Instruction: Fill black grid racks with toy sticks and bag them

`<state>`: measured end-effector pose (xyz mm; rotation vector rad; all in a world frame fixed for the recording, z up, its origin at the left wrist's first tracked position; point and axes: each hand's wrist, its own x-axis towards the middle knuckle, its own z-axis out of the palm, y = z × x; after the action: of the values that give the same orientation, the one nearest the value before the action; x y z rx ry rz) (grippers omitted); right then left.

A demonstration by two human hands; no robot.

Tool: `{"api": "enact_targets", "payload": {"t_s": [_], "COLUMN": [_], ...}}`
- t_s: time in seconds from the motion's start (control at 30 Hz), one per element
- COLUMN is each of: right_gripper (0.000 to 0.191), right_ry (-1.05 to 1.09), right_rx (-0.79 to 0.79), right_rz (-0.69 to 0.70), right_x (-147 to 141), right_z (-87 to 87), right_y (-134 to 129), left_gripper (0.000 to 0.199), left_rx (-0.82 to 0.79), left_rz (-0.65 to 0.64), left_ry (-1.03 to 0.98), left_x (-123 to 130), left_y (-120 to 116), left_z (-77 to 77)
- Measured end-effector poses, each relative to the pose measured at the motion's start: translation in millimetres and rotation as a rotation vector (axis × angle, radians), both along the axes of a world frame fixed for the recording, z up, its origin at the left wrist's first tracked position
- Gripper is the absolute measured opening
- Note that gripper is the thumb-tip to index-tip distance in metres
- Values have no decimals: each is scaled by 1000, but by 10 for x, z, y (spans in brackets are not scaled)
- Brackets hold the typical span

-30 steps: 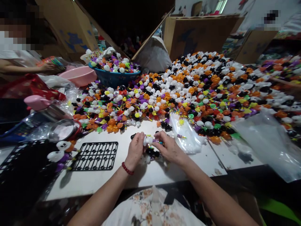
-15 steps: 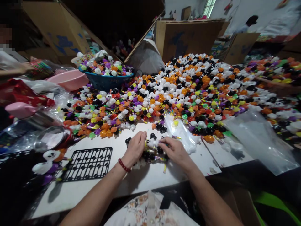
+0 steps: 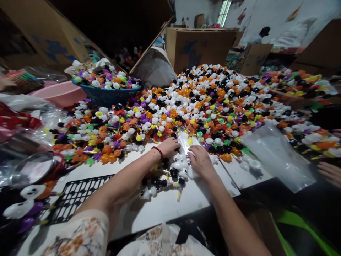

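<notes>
My left hand (image 3: 169, 147) reaches to the left edge of a stack of clear plastic bags (image 3: 183, 138), its fingers bent and partly hidden, with a gap to the thumb. On the right side of the bags lies my right hand (image 3: 200, 160), fingers curved and slightly apart, touching the plastic. Between and below the hands is a small heap of toys: a white ghost (image 3: 183, 173), black figures (image 3: 174, 173) and a white skull-faced piece (image 3: 145, 193). Short clear tubes with coloured bits (image 3: 179, 193) are attached to or lie among them.
A large pile of small Halloween toys (image 3: 191, 96) covers the back of the white table (image 3: 170, 213). A blue basin (image 3: 106, 96) of toys stands at the left. Nearer are a black plastic grid (image 3: 77, 195) and a large plastic bag (image 3: 279, 156). Another person's hand (image 3: 330, 172) appears at far right.
Both hands have left the ghost toys they were handling and moved forward to the plastic bags. The toys now lie on the table. The view has shifted right.
</notes>
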<state>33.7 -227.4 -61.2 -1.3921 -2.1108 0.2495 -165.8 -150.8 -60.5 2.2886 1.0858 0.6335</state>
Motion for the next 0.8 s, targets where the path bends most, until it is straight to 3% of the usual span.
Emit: {"api": "enact_targets", "payload": {"t_s": [0.1, 0.2, 0.3, 0.37, 0.47, 0.57, 0.67, 0.8], "right_gripper": [22, 24, 27, 32, 35, 32, 34, 41], "right_ry": [-15, -44, -180, -313, -462, -533, -565, -574], "right_rx": [-36, -95, -169, -186, -131, -184, -278, -270], "right_rz": [24, 59, 126, 198, 315, 313, 282, 288], "right_x": [-60, -201, -423, -587, -812, -984, -1102, -1189], "right_z": [94, 206, 279, 287, 259, 215, 159, 99], "right_y": [90, 204, 374, 523, 756, 892, 857, 684], "left_gripper": [22, 28, 35, 41, 43, 49, 48, 35], "left_rx": [21, 38, -222, -440, -553, -695, -795, -778], "left_rz": [113, 339, 659, 762, 764, 700, 615, 552], "left_ry": [-89, -227, -700, -988, -1077, -1175, -1288, -1304], "left_x": [-143, -409, -683, -821, -936, -958, -935, -905], "left_y": [-122, -344, -595, -764, -1019, -1240, -1379, -1460], "left_z": [88, 221, 306, 322, 322, 320, 292, 230]}}
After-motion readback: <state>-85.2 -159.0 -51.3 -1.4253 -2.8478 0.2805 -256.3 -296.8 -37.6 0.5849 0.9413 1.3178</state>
